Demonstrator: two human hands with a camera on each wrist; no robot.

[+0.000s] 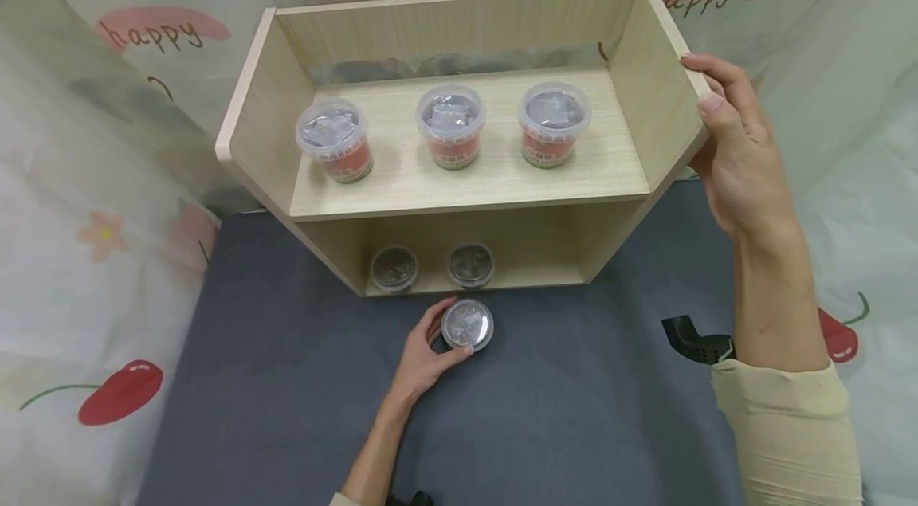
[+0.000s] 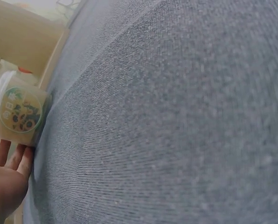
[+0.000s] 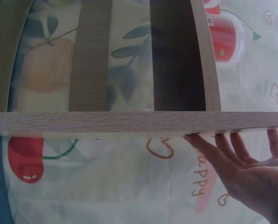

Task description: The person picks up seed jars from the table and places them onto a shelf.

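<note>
My left hand [image 1: 425, 358] grips a lidded plastic cup [image 1: 468, 324], thumb and fingers around its side, just in front of the shelf's lower level. In the left wrist view, this cup [image 2: 21, 114] shows a round green-rimmed label, and its base is close over the grey cloth. My right hand [image 1: 746, 147] rests on the side panel [image 1: 663, 20] of a pale wooden two-level shelf [image 1: 469, 199]. The right wrist view has its spread fingers [image 3: 241, 148] reaching the panel's outer face. Two lidded cups stand on the lower level, one cup [image 1: 394, 268] left of another [image 1: 471, 264].
On the upper level stand three lidded cups with reddish contents: a left cup [image 1: 335, 139], a middle cup [image 1: 450, 127] and a right cup [image 1: 554, 123]. Grey cloth [image 1: 574, 402] lies under the shelf. A printed curtain [image 1: 93, 171] hangs behind and at both sides.
</note>
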